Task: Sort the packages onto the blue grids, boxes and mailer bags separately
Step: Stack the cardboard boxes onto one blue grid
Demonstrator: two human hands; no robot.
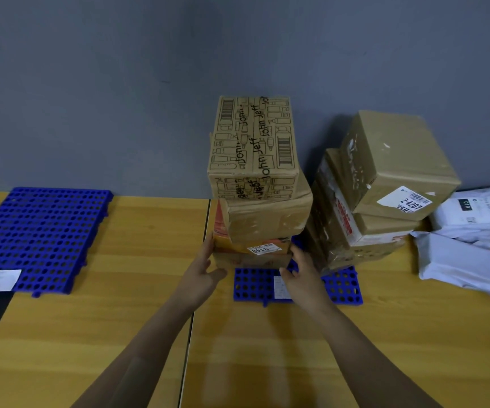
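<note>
"Where are your hands?"

"My left hand [205, 269] lies flat, fingers straight, against the left side of the bottom box [252, 259]. My right hand [299, 272] is at its right front corner, fingers loosely spread. With the blur I can't say whether they touch."

"And the box?"

"Between my palms, on the right blue grid [255, 287], under an orange box [232, 245], a taped box [267, 219] and a printed box [252, 136]. A second stack [385, 187] stands just beside it; mailer bags [467, 260] lie further right."
</note>
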